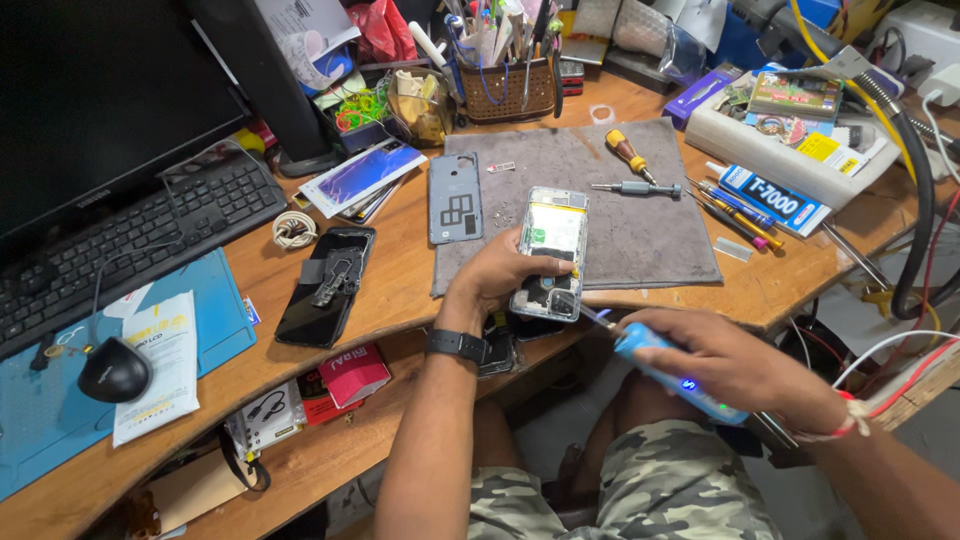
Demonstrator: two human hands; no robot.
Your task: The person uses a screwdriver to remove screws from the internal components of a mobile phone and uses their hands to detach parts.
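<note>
1. The left hand [500, 272] is gripping an opened smartphone with its back removed and white-and-black internals exposed [550, 252], fingers wrapping its long edges. The phone is sitting at the near edge of a grey fabric work mat [640, 215], at roughly 6 o'clock on the mat.
2. The right hand [735, 362] is clasping a blue electric screwdriver with a lit indicator [665, 370], its thin bit pointing toward the phone's lower corner, at about 5 o'clock from the phone.
3. Handling judgement: the phone is looking light and stiff but fragile; the open boards and ribbon parts should not be pressed. The frame edges seem the safe hold, as the left hand is doing. The smooth frame may be slippery.
4. Count, phones and parts: one opened phone in hand; one grey-blue detached back cover [455, 197] lying at 9 o'clock on the mat; one black phone with a small part resting on it [327, 285] at 9 o'clock, off the mat.
5. Count, hand tools on the mat: one yellow-handled screwdriver [628, 152] and one grey precision driver [638, 187], both at 12 o'clock from the phone.
6. One black mouse [113, 369] and one black keyboard [130, 235] are sitting far left.
</note>
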